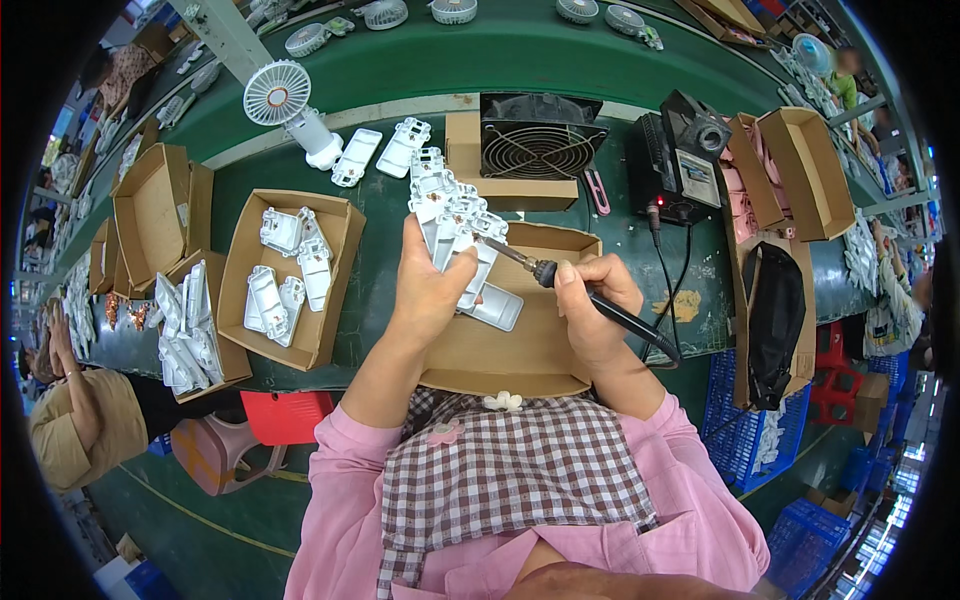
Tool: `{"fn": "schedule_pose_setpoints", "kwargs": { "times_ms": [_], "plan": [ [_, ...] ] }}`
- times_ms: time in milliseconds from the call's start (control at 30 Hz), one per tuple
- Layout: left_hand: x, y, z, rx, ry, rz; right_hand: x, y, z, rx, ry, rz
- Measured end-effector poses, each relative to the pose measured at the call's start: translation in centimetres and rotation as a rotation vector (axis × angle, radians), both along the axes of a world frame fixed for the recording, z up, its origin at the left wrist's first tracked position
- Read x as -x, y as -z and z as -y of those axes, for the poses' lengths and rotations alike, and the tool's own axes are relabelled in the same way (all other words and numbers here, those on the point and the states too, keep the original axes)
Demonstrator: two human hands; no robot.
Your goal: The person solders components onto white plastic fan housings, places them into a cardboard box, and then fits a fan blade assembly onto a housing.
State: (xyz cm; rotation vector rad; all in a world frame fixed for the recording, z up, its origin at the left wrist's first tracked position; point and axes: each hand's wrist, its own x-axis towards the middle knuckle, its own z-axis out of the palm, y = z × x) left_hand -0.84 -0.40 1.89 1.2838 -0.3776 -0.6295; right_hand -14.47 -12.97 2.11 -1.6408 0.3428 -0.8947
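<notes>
Over the left side of a shallow cardboard box (510,355), my left hand (430,285) is closed around a white plastic housing (440,245), one of several that lie in an overlapping row leading away from me. A soldering iron (545,272) sits in the closed fingers of my right hand (600,305), held by its dark handle. Its metal tip points left and meets or nearly meets the housing near my left thumb; exact contact is too small to tell. Another white housing (497,306) lies in the box below my hands.
A black fan (540,150) stands behind the box. Right of it is a black soldering station (675,165), its cord (672,300) looping beside my right hand. Pink tweezers (598,192) lie between them. At left are a carton of white housings (335,290) and a white handheld fan (290,105).
</notes>
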Motion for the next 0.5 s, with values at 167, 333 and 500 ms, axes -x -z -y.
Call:
{"fn": "schedule_pose_setpoints", "kwargs": {
  "times_ms": [167, 333, 500],
  "plan": [
    [0.08, -0.24, -0.07, -0.012, 0.003, -0.01, -0.06, -0.19, -0.09, -0.005, -0.001, -0.008],
    [0.09, -0.23, -0.06, -0.019, 0.001, -0.009, -0.12, -0.23, -0.15, -0.018, 0.003, -0.01],
    [-0.1, -0.02, -0.08, -0.019, 0.019, -0.03, -0.1, 0.05, 0.05, 0.026, 0.023, 0.055]
  ]
}}
